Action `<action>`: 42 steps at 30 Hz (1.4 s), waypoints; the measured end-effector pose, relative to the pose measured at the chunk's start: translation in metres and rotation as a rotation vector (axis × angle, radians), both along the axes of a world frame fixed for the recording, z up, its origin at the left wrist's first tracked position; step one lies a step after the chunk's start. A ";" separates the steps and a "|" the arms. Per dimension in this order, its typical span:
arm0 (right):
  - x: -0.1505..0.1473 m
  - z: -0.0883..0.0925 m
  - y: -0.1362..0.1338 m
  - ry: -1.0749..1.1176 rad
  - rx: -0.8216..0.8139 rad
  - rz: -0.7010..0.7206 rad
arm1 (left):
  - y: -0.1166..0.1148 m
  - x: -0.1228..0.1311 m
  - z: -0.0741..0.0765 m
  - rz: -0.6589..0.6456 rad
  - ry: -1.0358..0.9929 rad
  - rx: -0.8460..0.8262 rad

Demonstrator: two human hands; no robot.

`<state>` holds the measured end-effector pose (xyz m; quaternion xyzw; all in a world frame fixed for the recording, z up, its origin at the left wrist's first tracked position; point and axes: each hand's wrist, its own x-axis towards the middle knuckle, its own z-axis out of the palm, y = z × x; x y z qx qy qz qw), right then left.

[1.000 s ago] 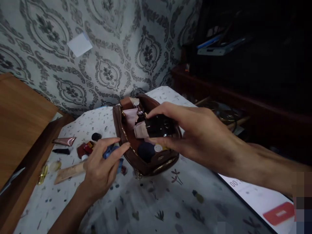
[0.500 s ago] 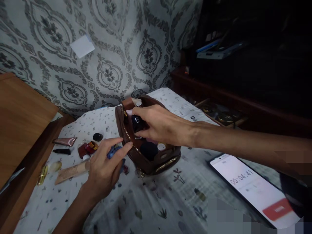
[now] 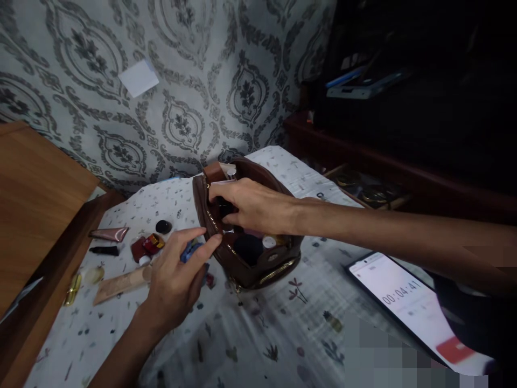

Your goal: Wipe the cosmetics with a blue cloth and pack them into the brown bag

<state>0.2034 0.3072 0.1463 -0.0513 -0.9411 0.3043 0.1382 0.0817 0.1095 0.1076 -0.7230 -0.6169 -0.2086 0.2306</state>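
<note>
A brown bag [image 3: 280, 258] with a gold zip stands unzipped on the patterned cloth. My right hand [image 3: 258, 202] reaches into it from the right, thumb and fingers curved around a dark glossy container [image 3: 225, 207], mostly hidden by the hand. Near it inside the bag are a black rounded item [image 3: 248, 248], a white round cap [image 3: 269, 242] and a silver-topped item [image 3: 231, 173]. My left hand [image 3: 175, 272] is at the bag's left side, its index finger and thumb stretched out and apart, their tips touching the zipped rim.
Left of the bag lie a pink tube [image 3: 111, 234], a black tube [image 3: 104, 250], a black round lid [image 3: 163, 226], small red items [image 3: 147, 246], a beige tube [image 3: 121, 284] and a gold item [image 3: 72, 290]. A phone [image 3: 404, 307] showing a timer lies at right. Wooden furniture [image 3: 44, 210] borders the left.
My right hand has sunk deeper into the bag with the dark container, which now shows less. Its index finger has shifted left and down. My left hand has stayed at the rim.
</note>
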 end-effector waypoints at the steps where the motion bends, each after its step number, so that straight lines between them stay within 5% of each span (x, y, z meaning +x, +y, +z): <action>1: -0.001 0.000 0.000 -0.017 -0.002 -0.010 | 0.000 0.000 0.000 0.000 -0.008 0.000; 26: -0.027 -0.009 -0.009 -0.206 0.094 -0.208 | -0.006 -0.001 -0.007 0.036 -0.034 -0.036; 42: -0.039 -0.004 -0.018 -0.279 0.086 -0.180 | -0.004 0.000 -0.006 0.006 -0.021 0.005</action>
